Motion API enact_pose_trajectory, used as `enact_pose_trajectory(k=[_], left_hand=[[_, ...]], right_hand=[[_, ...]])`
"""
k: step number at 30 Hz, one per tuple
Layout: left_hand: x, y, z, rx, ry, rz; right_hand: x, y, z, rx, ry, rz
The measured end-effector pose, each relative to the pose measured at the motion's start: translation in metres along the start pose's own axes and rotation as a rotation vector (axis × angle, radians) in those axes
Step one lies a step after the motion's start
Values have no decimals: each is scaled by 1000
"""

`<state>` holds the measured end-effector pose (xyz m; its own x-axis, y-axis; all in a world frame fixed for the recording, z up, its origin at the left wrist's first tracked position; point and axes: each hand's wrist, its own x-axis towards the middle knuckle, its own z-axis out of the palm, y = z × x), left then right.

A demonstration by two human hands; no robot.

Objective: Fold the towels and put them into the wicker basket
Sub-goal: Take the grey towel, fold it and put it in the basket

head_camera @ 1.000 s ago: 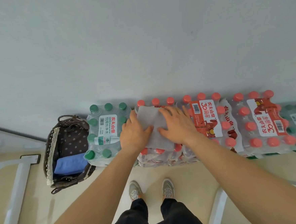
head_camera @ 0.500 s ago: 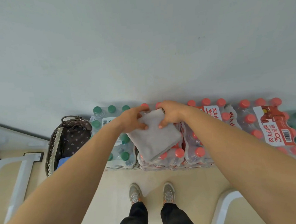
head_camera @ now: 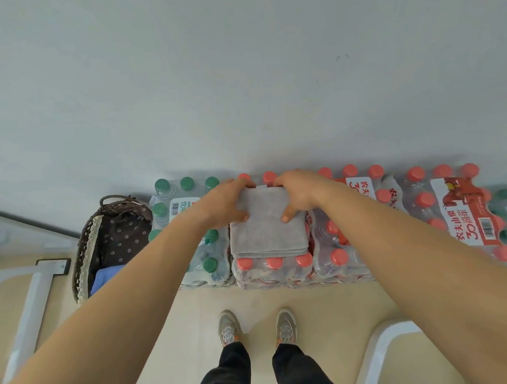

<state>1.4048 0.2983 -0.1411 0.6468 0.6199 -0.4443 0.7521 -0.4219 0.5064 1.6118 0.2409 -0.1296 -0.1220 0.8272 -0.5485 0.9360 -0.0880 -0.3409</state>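
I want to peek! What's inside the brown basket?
The wicker basket has a dark flowery lining and a blue towel inside. The left arm covers its near corner, and anything under the towel is hidden.

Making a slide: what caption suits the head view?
A folded grey towel on bottled-water packs, gripped by the left hand and right hand; wicker basket alongside.

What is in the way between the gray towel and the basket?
The pack of green-capped bottles stands between the gray towel and the wicker basket. It is low, so lifting the towel over it should probably work. The left hand and right hand grip the towel.
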Motion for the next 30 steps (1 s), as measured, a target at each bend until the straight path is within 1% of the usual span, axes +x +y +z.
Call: enact_pose_trajectory(k=[3, 8, 11, 14, 16, 19, 23, 26, 28, 30], left_hand=[[0, -8, 1, 30, -62, 0], [-5, -13, 6, 23, 10, 33], [-14, -10, 9, 146, 113, 60], [-25, -3, 15, 285, 238, 58], [-31, 2, 21, 313, 299, 67], [-39, 8, 29, 216, 320, 79], [-50, 11, 31, -13, 304, 13], [-60, 9, 29, -158, 279, -18], [-66, 7, 28, -181, 243, -18], [-72, 5, 30, -181, 211, 11]], right_hand=[[2, 2, 3, 50, -32, 20], [-9, 7, 6, 125, -36, -8], [-17, 7, 12, 116, 37, -25], [-27, 2, 23, 45, 149, -51], [-35, -2, 31, -31, 221, -54], [-44, -7, 42, -126, 315, -43], [-57, -14, 53, -133, 420, -38], [-68, -18, 63, -76, 423, -48], [-75, -23, 74, -16, 414, -69], [-79, -26, 87, -45, 426, -76]])
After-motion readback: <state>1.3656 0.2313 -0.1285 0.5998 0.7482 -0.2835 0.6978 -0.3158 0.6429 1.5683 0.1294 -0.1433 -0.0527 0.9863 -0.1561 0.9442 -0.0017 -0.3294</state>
